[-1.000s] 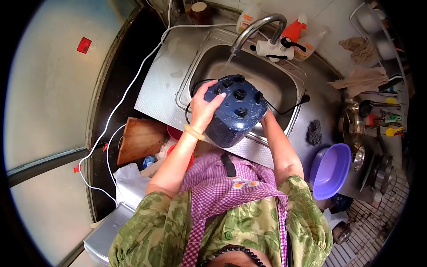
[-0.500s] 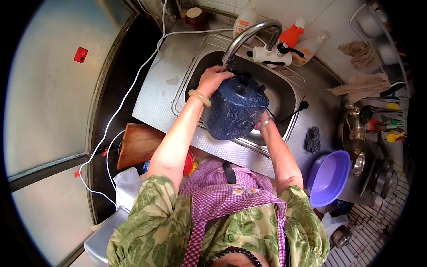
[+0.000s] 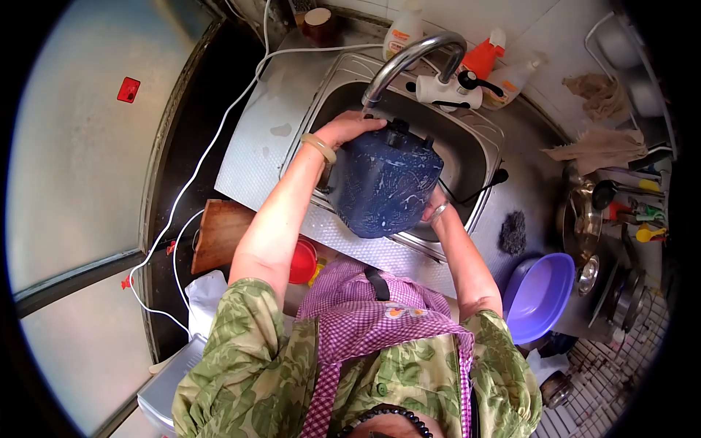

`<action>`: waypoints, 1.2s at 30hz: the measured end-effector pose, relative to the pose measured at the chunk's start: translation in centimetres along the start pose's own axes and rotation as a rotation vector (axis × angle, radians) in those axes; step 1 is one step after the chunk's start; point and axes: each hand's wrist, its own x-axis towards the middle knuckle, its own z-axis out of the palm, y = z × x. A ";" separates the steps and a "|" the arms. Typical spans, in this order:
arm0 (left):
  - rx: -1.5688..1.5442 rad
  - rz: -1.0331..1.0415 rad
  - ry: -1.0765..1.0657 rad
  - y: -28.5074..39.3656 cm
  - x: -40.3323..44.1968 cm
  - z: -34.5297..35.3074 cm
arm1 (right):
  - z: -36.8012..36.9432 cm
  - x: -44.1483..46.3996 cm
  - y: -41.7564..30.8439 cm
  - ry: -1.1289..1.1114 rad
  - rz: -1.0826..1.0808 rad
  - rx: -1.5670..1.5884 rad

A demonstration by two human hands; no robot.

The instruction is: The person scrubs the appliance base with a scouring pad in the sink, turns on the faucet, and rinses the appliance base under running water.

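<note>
Hands point(image 3: 349, 131) hold a blue appliance point(image 3: 387, 186), left fingers point(image 3: 370, 125) extended.

No legible text anywhere.

One wide view from the person's head, forward and down past the apron point(image 3: 383, 328) to the sink point(image 3: 467, 153).

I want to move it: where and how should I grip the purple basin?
Take the purple basin by its rim, probably from above on the side nearest the apron: its mouth faces up, that edge looks uncovered, and metal ware sits opposite.
</note>
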 end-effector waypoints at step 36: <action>-0.496 -0.345 0.237 -8.3 -6.3 -5.1 | 6.1 4.4 -8.7 -0.085 0.122 -0.649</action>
